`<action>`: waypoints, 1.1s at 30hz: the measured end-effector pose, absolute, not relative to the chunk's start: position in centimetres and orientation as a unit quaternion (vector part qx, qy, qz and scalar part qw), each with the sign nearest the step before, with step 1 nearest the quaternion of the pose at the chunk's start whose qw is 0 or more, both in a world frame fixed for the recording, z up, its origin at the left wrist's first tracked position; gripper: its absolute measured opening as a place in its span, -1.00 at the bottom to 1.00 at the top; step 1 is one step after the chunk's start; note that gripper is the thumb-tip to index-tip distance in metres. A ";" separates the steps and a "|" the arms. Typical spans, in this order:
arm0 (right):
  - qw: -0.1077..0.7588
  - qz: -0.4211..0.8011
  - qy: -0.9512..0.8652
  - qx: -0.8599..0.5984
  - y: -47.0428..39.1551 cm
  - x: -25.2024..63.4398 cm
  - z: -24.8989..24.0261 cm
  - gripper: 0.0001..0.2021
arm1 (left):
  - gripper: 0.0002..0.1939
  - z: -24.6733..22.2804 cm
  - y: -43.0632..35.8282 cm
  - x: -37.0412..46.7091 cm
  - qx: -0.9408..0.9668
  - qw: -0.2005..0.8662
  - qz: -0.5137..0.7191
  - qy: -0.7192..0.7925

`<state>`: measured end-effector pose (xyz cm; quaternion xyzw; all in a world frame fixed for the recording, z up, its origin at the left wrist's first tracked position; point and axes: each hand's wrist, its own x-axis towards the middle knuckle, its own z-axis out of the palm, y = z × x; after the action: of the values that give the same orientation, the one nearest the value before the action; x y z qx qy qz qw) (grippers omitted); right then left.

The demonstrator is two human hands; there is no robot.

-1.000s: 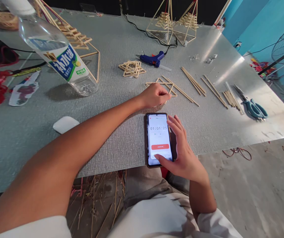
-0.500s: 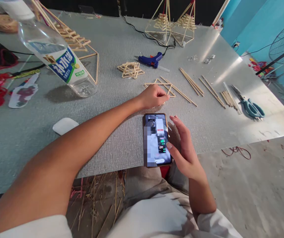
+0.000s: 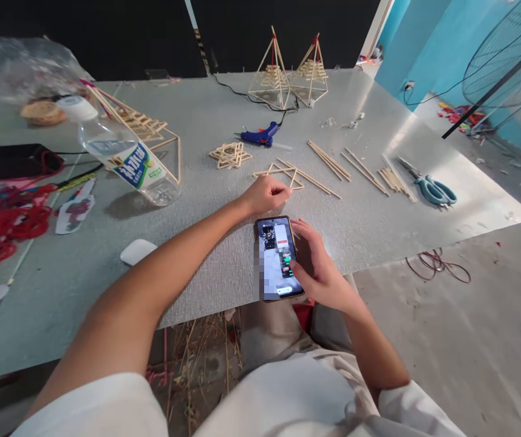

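My left hand (image 3: 267,195) is closed near the middle of the table, thumb and finger pinched on a thin wooden stick (image 3: 293,178). This stick is at the right end of a flat frame of sticks (image 3: 273,167), partly hidden behind the hand. A smartphone (image 3: 272,261) with a lit screen of app windows lies at the table's near edge, part of it blurred out by blocks. My right hand (image 3: 322,273) is beside it, thumb over the screen and fingers stretched out along its right side. Behind my left hand is a small star-shaped stick piece (image 3: 231,156).
A blue glue gun (image 3: 260,135), loose sticks (image 3: 328,161) and teal-handled scissors (image 3: 433,189) lie beyond my hands. Left are a plastic bottle (image 3: 128,161), red cord (image 3: 10,227) and a white mouse-shaped object (image 3: 137,251). Two stick pyramids (image 3: 272,76) stand at the back.
The view has tilted up and shifted, showing more of the table's back. My right thumb has moved further onto the phone screen, and its fingers have come closer to the phone's side.
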<state>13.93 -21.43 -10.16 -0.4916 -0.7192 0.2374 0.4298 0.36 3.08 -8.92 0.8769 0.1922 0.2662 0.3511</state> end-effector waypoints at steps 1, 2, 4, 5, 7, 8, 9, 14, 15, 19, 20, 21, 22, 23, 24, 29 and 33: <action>0.423 0.231 -0.723 -0.495 -21.4 13.9 -10.1 -0.23 | -0.50 -8.9 3.0 0.3 0.878 0.348 0.267 0.194; 0.416 0.224 -0.728 -0.497 -21.5 13.9 -10.0 -0.24 | -0.50 -8.9 3.0 0.3 0.879 0.344 0.266 0.196; 0.408 0.215 -0.732 -0.501 -21.5 13.8 -9.8 -0.21 | -0.49 -9.0 2.9 0.2 0.882 0.333 0.266 0.199; 0.408 0.214 -0.732 -0.502 -21.5 13.8 -9.8 -0.20 | -0.49 -9.0 2.9 0.2 0.884 0.326 0.267 0.200; 0.410 0.218 -0.730 -0.502 -21.5 13.9 -9.6 -0.17 | -0.48 -9.2 2.9 0.1 0.889 0.313 0.269 0.198; 0.408 0.219 -0.731 -0.501 -21.5 13.9 -9.5 -0.16 | -0.47 -9.2 2.9 0.1 0.891 0.307 0.269 0.197; 0.404 0.218 -0.734 -0.501 -21.5 13.9 -9.5 -0.16 | -0.46 -9.3 2.9 0.1 0.893 0.300 0.271 0.196; 0.417 0.254 -0.718 -0.496 -21.5 14.1 -9.9 -0.19 | -0.47 -9.3 2.8 0.1 0.897 0.282 0.279 0.196; 0.431 0.278 -0.702 -0.494 -21.5 14.2 -10.1 -0.21 | -0.48 -9.3 2.8 0.2 0.894 0.285 0.282 0.200; 0.462 0.327 -0.663 -0.490 -21.5 14.7 -10.4 -0.26 | -0.49 -9.3 2.8 0.2 0.884 0.290 0.301 0.210; 0.461 0.325 -0.664 -0.490 -21.5 14.8 -10.3 -0.26 | -0.49 -9.2 2.8 0.2 0.884 0.289 0.302 0.208; 0.458 0.324 -0.667 -0.490 -21.6 14.8 -10.2 -0.26 | -0.49 -9.2 2.8 0.2 0.884 0.289 0.303 0.207; 0.453 0.323 -0.673 -0.488 -21.6 14.9 -10.0 -0.26 | -0.49 -9.2 2.8 0.2 0.885 0.289 0.302 0.206; 0.446 0.322 -0.681 -0.483 -21.6 14.9 -9.8 -0.26 | -0.48 -9.1 2.7 0.2 0.886 0.289 0.299 0.206; 0.439 0.321 -0.691 -0.476 -21.7 14.9 -9.6 -0.25 | -0.48 -9.1 2.7 0.2 0.886 0.290 0.297 0.207; 0.412 0.303 -0.729 -0.455 -21.8 14.9 -8.8 -0.12 | -0.46 -9.1 2.7 0.2 0.888 0.290 0.286 0.213; 0.419 0.319 -0.726 -0.443 -21.6 15.0 -8.8 -0.06 | -0.44 -9.3 2.8 0.2 0.891 0.280 0.287 0.212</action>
<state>15.02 -21.64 -8.81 -0.4426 -0.7257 0.3190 0.4192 0.20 2.83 -9.25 0.8913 0.2122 0.2865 0.2803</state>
